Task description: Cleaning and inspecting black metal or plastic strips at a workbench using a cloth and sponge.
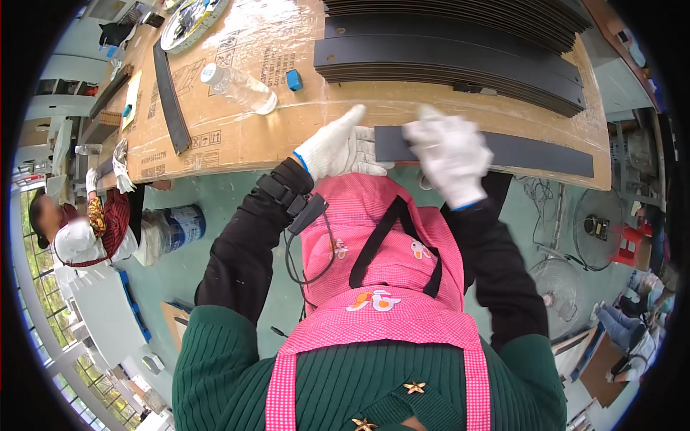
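A flat dark grey strip (539,153) lies along the near edge of the cardboard-covered table. My left hand (338,149), in a white glove, is at the strip's left end with its thumb raised and its fingers stretched out. The fingertips meet that end; whether they also reach beneath it cannot be made out. Over the left part of the strip is my right hand (451,154), gloved in white too. Motion smears its fingers, so I cannot see whether anything is in them.
Stacks of dark panels (445,54) stand at the table's back right. A clear bottle (241,87), a blue block (294,80) and another dark strip (169,100) are on the left of the cardboard (287,118). Another person (86,228) works at far left; fans (557,291) stand at right.
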`<action>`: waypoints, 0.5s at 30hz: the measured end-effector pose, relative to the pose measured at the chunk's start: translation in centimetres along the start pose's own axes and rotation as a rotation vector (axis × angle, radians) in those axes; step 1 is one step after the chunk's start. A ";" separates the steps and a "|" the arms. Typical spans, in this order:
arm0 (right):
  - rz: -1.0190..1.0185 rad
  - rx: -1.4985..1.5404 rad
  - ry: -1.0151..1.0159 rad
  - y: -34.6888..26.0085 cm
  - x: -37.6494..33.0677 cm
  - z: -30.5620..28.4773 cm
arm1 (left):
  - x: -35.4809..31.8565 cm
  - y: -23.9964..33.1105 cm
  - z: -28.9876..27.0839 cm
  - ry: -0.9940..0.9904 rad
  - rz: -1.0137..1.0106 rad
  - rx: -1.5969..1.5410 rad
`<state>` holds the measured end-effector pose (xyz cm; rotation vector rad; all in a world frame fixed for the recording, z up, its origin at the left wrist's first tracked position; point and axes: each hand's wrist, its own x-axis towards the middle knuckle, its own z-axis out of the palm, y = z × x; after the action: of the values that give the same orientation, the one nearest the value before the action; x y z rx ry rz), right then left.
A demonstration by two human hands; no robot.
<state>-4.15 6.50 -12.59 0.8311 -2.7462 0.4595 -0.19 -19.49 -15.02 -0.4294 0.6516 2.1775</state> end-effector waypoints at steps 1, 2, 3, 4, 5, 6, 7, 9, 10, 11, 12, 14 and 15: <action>-0.044 0.042 0.018 -2.3 -0.5 0.9 | 0.3 -0.9 0.9 0.130 0.109 0.172; -0.106 0.041 0.022 -4.0 -1.2 2.0 | 0.4 -1.6 1.4 0.264 0.217 0.345; -0.353 0.130 0.169 -4.8 -0.8 1.4 | 0.2 -1.6 0.9 0.178 0.251 0.201; -0.374 0.147 0.142 -4.0 -0.9 1.4 | 0.4 -2.1 0.6 0.207 0.256 0.236; -0.395 0.163 0.115 -2.5 -1.2 1.3 | 0.5 -2.4 0.3 0.236 0.261 0.271; -0.309 0.191 0.050 -0.4 -1.7 0.4 | 0.4 -2.1 1.2 0.232 0.261 0.265; -0.253 0.186 0.023 1.4 -2.3 -0.6 | 0.0 -1.7 2.3 0.306 0.197 0.357; -0.236 0.090 0.108 3.6 -2.4 -1.5 | -0.1 -1.7 3.1 0.384 0.129 0.433; -0.215 0.082 0.180 3.2 -2.9 -1.2 | -0.1 -1.7 3.1 0.412 0.141 0.442; -0.189 0.141 0.158 2.1 -3.2 -0.2 | -0.1 -1.8 3.0 0.441 0.153 0.452; -0.243 0.129 0.169 0.0 -2.9 0.2 | 0.3 -2.0 2.3 0.448 0.158 0.445; -0.394 0.147 0.204 -2.6 -2.4 2.8 | 1.4 -2.7 0.5 0.381 0.284 0.432; -0.435 0.117 0.159 -3.3 -1.8 2.8 | 1.2 -2.6 0.3 0.390 0.288 0.429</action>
<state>-1.15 3.77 -15.01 1.3172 -2.3192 0.5688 1.06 -17.16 -16.21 -0.5588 1.4379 2.1473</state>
